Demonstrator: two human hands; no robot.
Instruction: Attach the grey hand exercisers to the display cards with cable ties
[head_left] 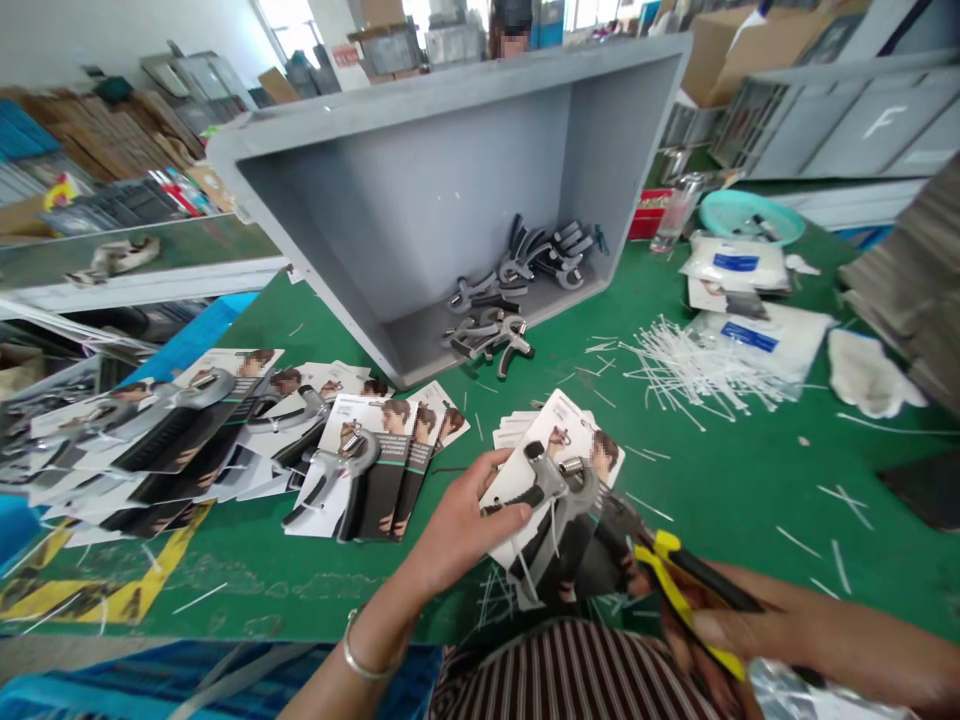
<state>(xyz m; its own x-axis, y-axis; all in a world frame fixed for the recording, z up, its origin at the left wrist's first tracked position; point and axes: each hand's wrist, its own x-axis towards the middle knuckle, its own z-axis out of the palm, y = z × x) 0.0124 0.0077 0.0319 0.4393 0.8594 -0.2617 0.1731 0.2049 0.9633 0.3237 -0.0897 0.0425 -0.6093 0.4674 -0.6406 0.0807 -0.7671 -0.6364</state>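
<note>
My left hand [461, 525] grips the left edge of a printed backing card [570, 425] with a grey hand gripper [559, 485] tied on it, held just above the green table. My right hand [757, 625], at the lower right, is closed round yellow-handled cutters [679, 570] whose tip points at the lower part of the card. White cable ties hang from the hand gripper.
A grey crate [420, 130] lies tipped on its side with several loose hand grippers [502, 300] spilling out. Finished carded grippers [225, 440] are spread on the left. White cable ties [690, 365], plastic bags [750, 300], a white glove [870, 375] and a teal bowl [750, 215] sit right.
</note>
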